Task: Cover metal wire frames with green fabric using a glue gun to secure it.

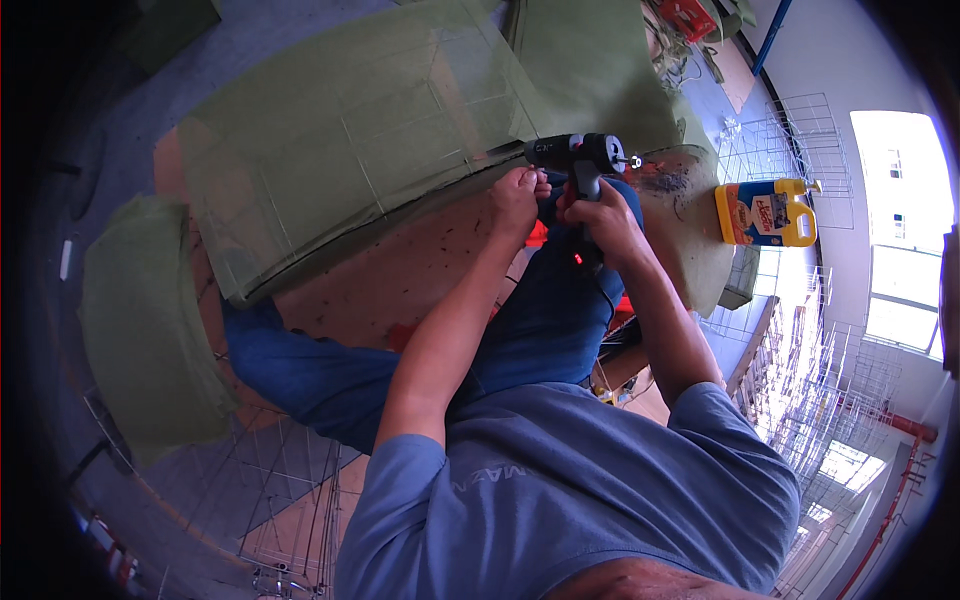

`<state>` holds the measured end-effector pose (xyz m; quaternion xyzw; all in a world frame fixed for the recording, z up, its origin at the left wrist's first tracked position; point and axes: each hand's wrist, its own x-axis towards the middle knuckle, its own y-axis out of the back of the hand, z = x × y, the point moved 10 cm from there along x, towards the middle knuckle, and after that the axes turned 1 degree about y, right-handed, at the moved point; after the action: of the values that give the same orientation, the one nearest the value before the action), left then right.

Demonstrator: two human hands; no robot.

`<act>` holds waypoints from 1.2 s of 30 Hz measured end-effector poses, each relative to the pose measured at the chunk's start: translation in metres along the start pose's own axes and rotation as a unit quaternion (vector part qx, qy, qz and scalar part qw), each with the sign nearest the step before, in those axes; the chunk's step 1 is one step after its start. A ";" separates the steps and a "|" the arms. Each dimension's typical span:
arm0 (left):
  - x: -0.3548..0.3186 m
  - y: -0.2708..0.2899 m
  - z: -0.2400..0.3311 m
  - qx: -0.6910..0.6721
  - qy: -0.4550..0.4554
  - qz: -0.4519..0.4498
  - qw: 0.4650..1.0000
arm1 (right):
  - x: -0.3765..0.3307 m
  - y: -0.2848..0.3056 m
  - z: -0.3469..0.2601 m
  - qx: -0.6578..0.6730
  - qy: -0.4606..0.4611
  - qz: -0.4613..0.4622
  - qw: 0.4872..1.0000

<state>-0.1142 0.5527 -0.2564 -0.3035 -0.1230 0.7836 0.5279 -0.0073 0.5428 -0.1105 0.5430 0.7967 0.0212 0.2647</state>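
Note:
My right hand (608, 222) is wrapped round the handle of a black pistol-grip power tool (575, 153). A metal tip at its front points to the right, and a small red display glows low on the handle. Just left of the tool, my left hand (515, 203) is closed with its fingertips pinched together; whatever lies in them is too small to tell. Close to that hand is the near edge of a wire-frame box covered in thin green cloth (310, 110). It lies tilted in front of my knees.
A stack of green cloth pieces (150, 320) lies at the left. More green cloth (580, 70) spreads at the far side. At the right stands a yellow jug (733, 228) with a handle. Bare wire grids (800, 400) pile up beyond it, and a red object (686, 18) sits far back.

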 end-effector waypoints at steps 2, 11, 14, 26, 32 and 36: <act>0.002 -0.003 -0.001 0.013 0.002 -0.010 1.000 | 0.000 0.001 0.002 0.010 -0.006 0.009 1.000; 0.012 -0.015 -0.009 -0.006 0.011 -0.030 0.999 | 0.005 0.009 0.016 0.015 -0.022 0.044 0.999; 0.014 -0.016 -0.011 -0.033 0.009 -0.024 0.999 | 0.007 0.012 0.018 0.002 -0.024 0.054 0.998; -0.081 0.031 0.100 0.056 -0.081 -0.076 0.992 | -0.057 0.097 -0.026 0.160 0.002 0.161 0.974; -0.136 0.255 0.273 0.268 -0.276 0.234 0.893 | -0.122 0.261 0.081 0.207 -0.024 0.334 0.919; -0.160 0.397 0.320 0.426 -0.235 0.397 0.778 | -0.125 0.318 0.187 0.244 -0.104 0.327 0.907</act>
<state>-0.5652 0.2854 -0.1538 0.1245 0.2345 0.9431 0.2003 0.3815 0.5159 -0.1194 0.8197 0.5228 -0.1455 0.1834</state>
